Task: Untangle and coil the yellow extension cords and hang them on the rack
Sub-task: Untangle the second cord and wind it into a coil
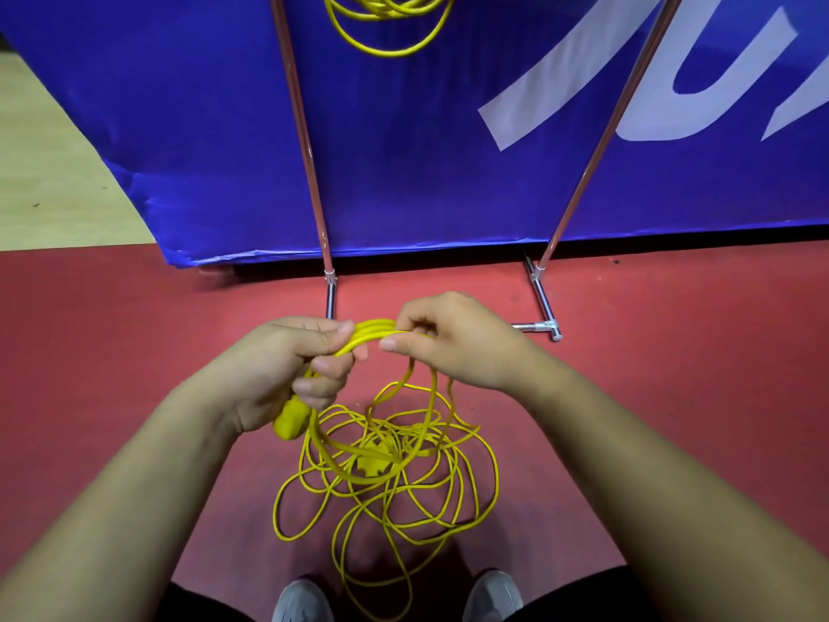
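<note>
Hands gather yellow cord [386, 469] loops before rack [309, 145].
Left hand [287, 374] & right hand [453, 338] both grip strands; keep loops even, w/o twists.

Red floor [134, 352]; blue banner [202, 127] with white lettering behind; pale wood floor [45, 172] at left.

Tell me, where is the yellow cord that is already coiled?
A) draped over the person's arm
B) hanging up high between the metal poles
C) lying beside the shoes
B: the coiled cord hangs at the top of the view between the rack poles, before the blue banner; the tangled cord lies on the floor below.
</note>
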A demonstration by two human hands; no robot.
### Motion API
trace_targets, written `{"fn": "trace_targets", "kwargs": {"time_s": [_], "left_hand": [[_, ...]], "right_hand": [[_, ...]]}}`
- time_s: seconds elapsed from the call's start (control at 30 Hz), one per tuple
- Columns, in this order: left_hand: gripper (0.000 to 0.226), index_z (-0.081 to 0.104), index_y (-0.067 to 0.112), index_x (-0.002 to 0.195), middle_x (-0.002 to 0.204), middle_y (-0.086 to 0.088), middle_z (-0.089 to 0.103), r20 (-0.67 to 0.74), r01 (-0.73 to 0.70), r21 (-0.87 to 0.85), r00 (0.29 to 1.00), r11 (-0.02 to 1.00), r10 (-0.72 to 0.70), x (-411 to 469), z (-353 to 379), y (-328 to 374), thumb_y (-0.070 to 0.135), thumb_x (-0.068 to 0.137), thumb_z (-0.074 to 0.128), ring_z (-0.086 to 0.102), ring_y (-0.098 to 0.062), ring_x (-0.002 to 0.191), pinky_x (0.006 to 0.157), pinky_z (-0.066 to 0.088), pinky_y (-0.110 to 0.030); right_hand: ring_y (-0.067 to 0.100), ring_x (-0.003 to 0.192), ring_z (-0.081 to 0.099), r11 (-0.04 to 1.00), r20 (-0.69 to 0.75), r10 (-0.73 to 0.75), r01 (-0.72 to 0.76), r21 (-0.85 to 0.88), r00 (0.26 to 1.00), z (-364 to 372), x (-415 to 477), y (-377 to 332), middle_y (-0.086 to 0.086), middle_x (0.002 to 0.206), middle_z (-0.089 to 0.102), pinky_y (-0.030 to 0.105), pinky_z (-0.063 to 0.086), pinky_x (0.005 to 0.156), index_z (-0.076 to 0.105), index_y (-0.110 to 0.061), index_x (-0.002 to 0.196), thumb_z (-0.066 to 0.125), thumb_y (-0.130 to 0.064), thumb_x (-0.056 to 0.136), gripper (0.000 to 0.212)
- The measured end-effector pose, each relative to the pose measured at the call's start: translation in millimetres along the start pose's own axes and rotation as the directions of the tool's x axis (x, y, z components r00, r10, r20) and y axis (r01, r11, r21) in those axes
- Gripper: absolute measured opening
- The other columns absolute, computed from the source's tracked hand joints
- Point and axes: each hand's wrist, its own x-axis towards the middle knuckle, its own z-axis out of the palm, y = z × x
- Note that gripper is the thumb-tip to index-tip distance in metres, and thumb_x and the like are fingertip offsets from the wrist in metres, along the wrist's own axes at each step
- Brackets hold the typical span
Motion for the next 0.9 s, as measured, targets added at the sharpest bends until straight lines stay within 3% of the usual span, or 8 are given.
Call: {"fn": "trace_targets", "kwargs": {"time_s": [0.1,0.2,0.37,0.47,0.53,0.67,0.77,0.9], "left_hand": [[0.024,0.055,0.003,0.076,0.048,0.005,0.028,-0.005,-0.069,-0.120,0.998,0.990,0.068,1,1,5,0.018,0.092,0.044,0.022,-0.004,0.033,0.039,0.015,-0.018],[0.025,0.051,0.005,0.075,0.047,0.007,0.028,-0.019,-0.088,-0.176,0.996,0.980,0.086,0,-4,6,0.020,0.094,0.042,0.023,-0.004,0.032,0.038,0.017,-0.019],[0.024,0.057,0.012,0.065,0.041,0.007,0.033,-0.014,-0.126,-0.205,0.992,0.970,0.126,-10,-7,12,0.032,0.074,0.065,0.047,-0.020,0.044,0.047,0.046,-0.025],[0.023,0.057,0.015,0.056,0.045,-0.002,0.045,-0.111,-0.146,-0.224,0.986,0.964,0.124,-17,-9,22,0.034,0.065,0.064,0.065,-0.027,0.053,0.046,0.054,-0.028],[0.026,0.057,0.015,0.060,0.051,-0.005,0.050,-0.109,-0.129,-0.279,0.989,0.952,0.102,-15,-12,21,0.034,0.078,0.059,0.057,-0.019,0.040,0.039,0.048,-0.023],[0.033,0.052,0.010,0.082,0.046,0.007,0.039,0.164,-0.066,-0.396,0.976,0.916,0.141,-8,-15,15,0.029,0.100,0.034,0.021,-0.006,0.031,0.036,0.023,-0.020],[0.040,0.060,0.006,0.084,0.046,0.008,0.023,0.133,-0.106,-0.369,0.977,0.923,0.165,-9,-18,17,0.032,0.100,0.033,0.013,-0.006,0.033,0.035,0.018,-0.020],[0.042,0.062,0.008,0.077,0.050,0.007,0.013,0.006,-0.182,-0.341,0.981,0.922,0.196,-15,-15,22,0.035,0.097,0.036,0.009,-0.007,0.033,0.035,0.017,-0.019]], "right_hand": [[0.005,0.058,0.036,0.994,0.143,0.103,-0.106,0.019,0.984,1,-2,37,-0.006,0.061,0.043,0.025,0.032,0.056,0.057,-0.013,0.073,0.066,-0.029,0.091,0.025],[0.007,0.064,0.040,0.968,0.204,0.195,-0.222,0.118,0.959,5,-8,74,-0.006,0.067,0.047,0.025,0.034,0.061,0.059,-0.016,0.079,0.067,-0.022,0.091,0.015],[0.010,0.063,0.038,0.938,0.144,0.318,-0.333,0.097,0.937,16,-14,114,-0.007,0.067,0.044,0.027,0.034,0.062,0.052,-0.024,0.075,0.064,-0.018,0.092,0.021],[0.012,0.068,0.047,0.889,0.035,0.418,-0.417,0.189,0.908,26,-20,139,0.000,0.072,0.057,0.029,0.037,0.068,0.055,-0.013,0.079,0.062,-0.021,0.094,0.018],[0.015,0.075,0.053,0.831,-0.030,0.468,-0.428,0.356,0.883,34,-22,149,0.008,0.079,0.066,0.031,0.039,0.072,0.057,-0.009,0.081,0.061,-0.020,0.094,0.017],[0.021,0.071,0.054,0.760,-0.157,0.542,-0.402,0.510,0.826,46,-16,154,0.011,0.072,0.062,0.033,0.042,0.071,0.056,-0.012,0.079,0.060,-0.015,0.095,0.017],[0.018,0.065,0.050,0.816,-0.176,0.525,-0.434,0.381,0.833,49,-15,162,0.007,0.067,0.058,0.029,0.040,0.065,0.057,-0.007,0.077,0.063,-0.010,0.091,0.015],[0.012,0.058,0.037,0.816,-0.077,0.561,-0.534,0.223,0.824,59,-19,167,0.000,0.064,0.048,0.027,0.030,0.057,0.053,-0.011,0.078,0.062,-0.008,0.091,0.016]]}}
